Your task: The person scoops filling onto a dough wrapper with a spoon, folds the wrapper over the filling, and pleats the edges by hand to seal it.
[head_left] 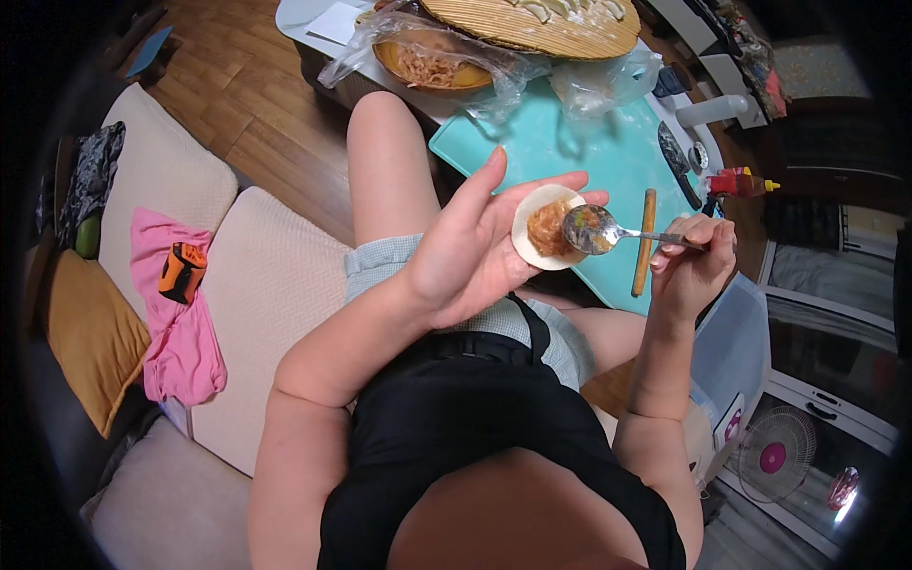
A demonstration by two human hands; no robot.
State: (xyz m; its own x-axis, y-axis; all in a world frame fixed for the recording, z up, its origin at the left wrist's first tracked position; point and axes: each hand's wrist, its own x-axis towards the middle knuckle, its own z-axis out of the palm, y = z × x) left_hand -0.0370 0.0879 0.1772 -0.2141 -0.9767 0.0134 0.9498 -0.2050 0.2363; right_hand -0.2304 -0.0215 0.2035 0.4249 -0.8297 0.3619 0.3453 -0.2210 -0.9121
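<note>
Left hand: palm up and cupped above the lap; its grip is released flat, acting as a cradle, not a clamp.
Dumpling wrapper: a round pale disc lying on the left fingers, with its far edge overhanging the fingertips.
Filling: an orange-brown shredded mound sitting near the centre of the wrapper.
Right hand: its grip is clenched on the handle of the metal spoon, thumb and fingers pinched near the handle's end.
Spoon position: the bowl rests at the right edge of the filling, over the wrapper, with some filling on it.
Bench: white, carrying the teal cutting mat, a wooden rolling stick, a black-handled tool and a red sauce bottle.
Filling supply: a bowl of filling inside a clear plastic bag, beside a round woven tray holding folded dumplings.
Seat: beige cushions with a pink cloth and an orange-black device at the person's left.
Risk, overfill: in my judgement, too much filling would stop the wrapper's edges from sealing.
Risk, tear: pressing the spoon's edge into the thin dough could puncture it.
Risk, spill: the wrapper sits unclamped over the lap; tilting the palm could slide it off onto the clothing.
Risk, smear: filling dragged to the rim would likely weaken the seal.
</note>
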